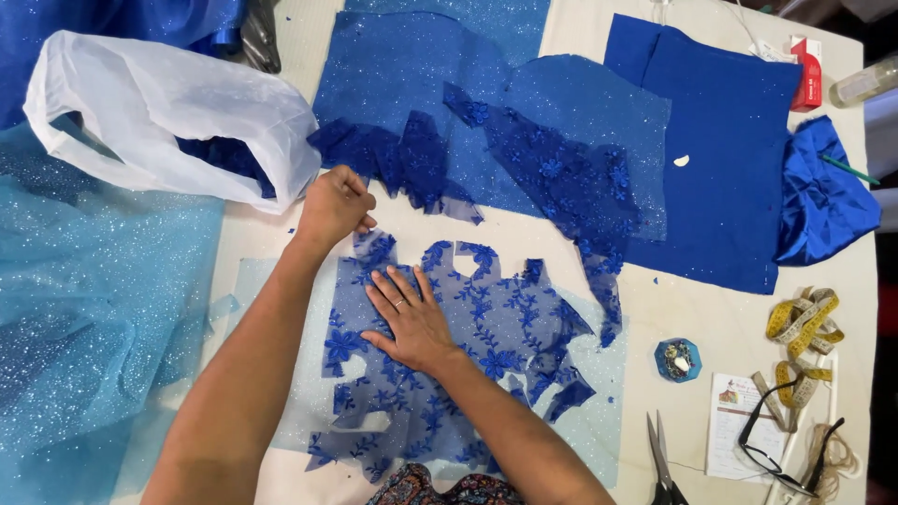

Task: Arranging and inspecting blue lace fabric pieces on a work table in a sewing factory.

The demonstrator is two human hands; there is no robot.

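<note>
Head view: blue lace piece point(468, 346) lies flat on tabletop point(692, 309), long axis running toward the person. Right hand point(409, 318) pressed flat, fingers spread, mid-lace. Left hand point(334, 206) grip pinching its far-left edge, nearer the white bag point(168, 112).
</note>
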